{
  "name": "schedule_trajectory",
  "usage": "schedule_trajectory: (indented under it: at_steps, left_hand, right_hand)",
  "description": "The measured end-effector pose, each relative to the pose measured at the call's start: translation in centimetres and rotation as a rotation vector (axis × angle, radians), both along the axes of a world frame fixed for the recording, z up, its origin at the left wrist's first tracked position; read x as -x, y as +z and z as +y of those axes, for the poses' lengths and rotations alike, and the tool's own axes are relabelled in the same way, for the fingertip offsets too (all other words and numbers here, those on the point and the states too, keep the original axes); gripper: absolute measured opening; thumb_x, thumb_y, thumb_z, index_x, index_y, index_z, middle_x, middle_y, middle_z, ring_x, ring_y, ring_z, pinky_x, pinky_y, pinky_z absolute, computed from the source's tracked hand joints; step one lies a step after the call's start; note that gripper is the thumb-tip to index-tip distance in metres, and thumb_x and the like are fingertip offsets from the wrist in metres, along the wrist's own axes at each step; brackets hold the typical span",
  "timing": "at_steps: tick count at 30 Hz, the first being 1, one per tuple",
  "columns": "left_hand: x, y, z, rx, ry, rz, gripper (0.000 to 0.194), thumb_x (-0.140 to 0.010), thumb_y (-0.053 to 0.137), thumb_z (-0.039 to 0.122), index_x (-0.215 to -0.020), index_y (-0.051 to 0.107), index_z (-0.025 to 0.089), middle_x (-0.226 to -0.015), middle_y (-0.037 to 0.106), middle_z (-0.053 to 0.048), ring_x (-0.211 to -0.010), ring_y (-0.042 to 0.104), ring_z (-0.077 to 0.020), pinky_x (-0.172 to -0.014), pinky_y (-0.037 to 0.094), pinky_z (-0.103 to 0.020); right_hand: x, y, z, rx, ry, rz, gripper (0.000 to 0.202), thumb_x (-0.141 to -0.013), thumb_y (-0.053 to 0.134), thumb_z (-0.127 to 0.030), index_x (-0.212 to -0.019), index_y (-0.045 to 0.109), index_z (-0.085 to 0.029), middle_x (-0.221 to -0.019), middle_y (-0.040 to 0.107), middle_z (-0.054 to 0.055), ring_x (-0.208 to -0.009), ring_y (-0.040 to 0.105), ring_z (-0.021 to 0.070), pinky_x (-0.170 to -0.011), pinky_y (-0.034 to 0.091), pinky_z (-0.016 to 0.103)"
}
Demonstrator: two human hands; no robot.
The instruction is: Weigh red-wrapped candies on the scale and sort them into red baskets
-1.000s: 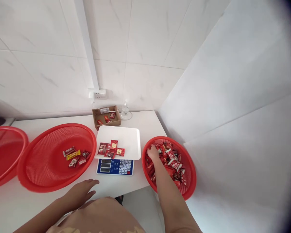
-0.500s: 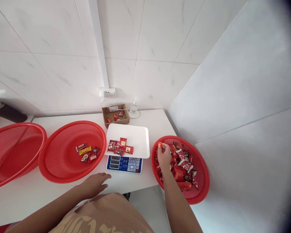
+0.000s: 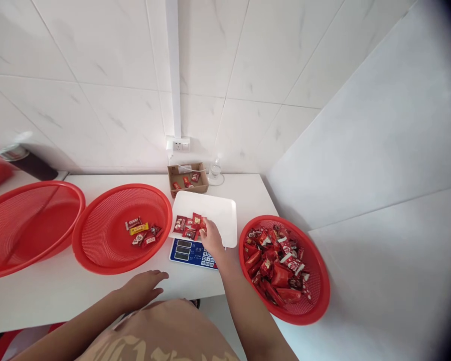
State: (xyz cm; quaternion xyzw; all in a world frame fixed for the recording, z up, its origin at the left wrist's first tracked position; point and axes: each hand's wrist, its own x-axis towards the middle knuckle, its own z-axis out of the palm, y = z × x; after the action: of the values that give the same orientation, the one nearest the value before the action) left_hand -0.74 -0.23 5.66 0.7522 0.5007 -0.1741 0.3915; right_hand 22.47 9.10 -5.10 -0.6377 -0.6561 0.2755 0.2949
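My right hand is over the white tray of a digital scale. Its fingers are pinched on a small red wrapped candy, mostly covered by the fingertips. Just left of them lie several red and dark-red wrapped candies in a loose group on the tray. My left hand rests near the front of the table with its fingers stretched out, holding nothing. On the right, a red mesh basket is heaped with red candy packets.
A second red basket holds several candies, one yellow. Another red basket stands farther left. Behind the scale are a small cardboard box with candies and a clear glass object. A dark bottle lies at the back left.
My right hand has moved left from the full basket to the scale tray, carrying a small candy. My left hand stays nearly in place. The view has shifted a little.
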Motion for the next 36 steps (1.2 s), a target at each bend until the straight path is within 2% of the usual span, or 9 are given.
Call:
schedule_trajectory:
  at_steps: [2, 5, 11, 15, 19, 23, 28, 32, 36]
  left_hand:
    - [0.1, -0.1, -0.2, 0.003, 0.006, -0.008, 0.045, -0.079, 0.042, 0.031, -0.122, 0.054, 0.027, -0.124, 0.061, -0.006, -0.110, 0.057, -0.0242, -0.092, 0.044, -0.037]
    - [0.2, -0.3, -0.3, -0.002, -0.005, -0.002, 0.046, -0.079, 0.042, 0.030, -0.123, 0.054, 0.026, -0.124, 0.060, -0.007, -0.110, 0.057, -0.0250, -0.092, 0.044, -0.038]
    - [0.4, -1.0, -0.5, -0.004, -0.046, 0.020, 0.047, -0.080, 0.040, 0.030, -0.125, 0.052, 0.024, -0.125, 0.059, -0.009, -0.111, 0.056, -0.0258, -0.092, 0.044, -0.040]
    - [-0.1, -1.4, -0.8, 0.024, -0.093, 0.034, 0.048, -0.080, 0.042, 0.029, -0.126, 0.051, 0.025, -0.126, 0.059, -0.009, -0.112, 0.056, -0.0250, -0.092, 0.044, -0.038]
    - [-1.0, -2.2, -1.0, 0.027, -0.136, 0.008, 0.049, -0.078, 0.043, 0.029, -0.127, 0.051, 0.024, -0.126, 0.059, -0.009, -0.112, 0.056, -0.0262, -0.093, 0.044, -0.040]
    - [-2.2, -2.4, -1.3, 0.016, -0.161, -0.017, 0.050, -0.078, 0.044, 0.029, -0.127, 0.051, 0.023, -0.127, 0.058, -0.010, -0.113, 0.055, -0.0269, -0.093, 0.044, -0.041]
    - [-3.4, -2.2, -2.2, 0.021, -0.182, 0.005, 0.050, -0.078, 0.045, 0.030, -0.128, 0.051, 0.024, -0.127, 0.058, -0.009, -0.113, 0.055, -0.0269, -0.092, 0.044, -0.040]
    - [-3.5, -2.9, -3.2, -0.017, -0.144, -0.031, 0.043, -0.081, 0.044, 0.030, -0.122, 0.055, 0.026, -0.122, 0.061, -0.007, -0.110, 0.058, -0.0251, -0.091, 0.046, -0.038]
    - [-2.9, -3.8, -2.7, -0.377, 0.059, -0.154, 0.041, -0.089, 0.033, 0.035, -0.124, 0.051, 0.024, -0.131, 0.054, -0.008, -0.121, 0.048, -0.0219, -0.102, 0.038, -0.035]
  right_hand:
    - [0.2, 0.1, -0.4, -0.005, 0.045, -0.016, 0.047, -0.082, 0.042, -0.020, -0.129, 0.047, -0.017, -0.127, 0.054, 0.010, -0.122, 0.044, 0.0233, -0.105, 0.035, 0.043]
    - [-0.6, 0.8, -1.7, -0.075, 0.001, -0.022, 0.045, -0.084, 0.041, -0.023, -0.127, 0.049, -0.016, -0.131, 0.051, 0.012, -0.126, 0.041, 0.0238, -0.105, 0.034, 0.044]
    - [-6.8, 2.8, -8.0, -0.165, -0.257, -0.037, 0.039, -0.085, 0.043, -0.032, -0.118, 0.054, -0.016, -0.121, 0.058, 0.013, -0.115, 0.050, 0.0235, -0.100, 0.039, 0.044]
    - [-10.5, 1.6, -13.5, -0.146, -0.421, -0.125, 0.041, -0.083, 0.044, -0.034, -0.118, 0.054, -0.014, -0.120, 0.057, 0.016, -0.114, 0.049, 0.0259, -0.099, 0.038, 0.045]
    - [-11.4, -1.0, -17.3, -0.099, -0.433, -0.187, 0.044, -0.083, 0.043, -0.037, -0.119, 0.054, -0.014, -0.120, 0.057, 0.016, -0.114, 0.049, 0.0273, -0.097, 0.039, 0.045]
    - [-11.2, -2.4, -18.0, -0.070, -0.407, -0.228, 0.043, -0.084, 0.041, -0.037, -0.118, 0.055, -0.014, -0.120, 0.058, 0.016, -0.114, 0.050, 0.0269, -0.096, 0.040, 0.044]
    - [-11.2, -2.3, -17.6, -0.059, -0.384, -0.264, 0.040, -0.085, 0.038, -0.035, -0.115, 0.057, -0.016, -0.117, 0.060, 0.013, -0.111, 0.052, 0.0248, -0.093, 0.042, 0.041]
    - [-11.2, -2.1, -17.6, -0.046, -0.369, -0.277, 0.040, -0.086, 0.036, -0.035, -0.115, 0.058, -0.018, -0.113, 0.063, 0.012, -0.106, 0.054, 0.0232, -0.091, 0.043, 0.039]
    - [-11.2, -2.0, -17.7, -0.034, -0.359, -0.285, 0.041, -0.086, 0.035, -0.035, -0.115, 0.058, -0.018, -0.110, 0.064, 0.012, -0.105, 0.055, 0.0242, -0.090, 0.044, 0.039]
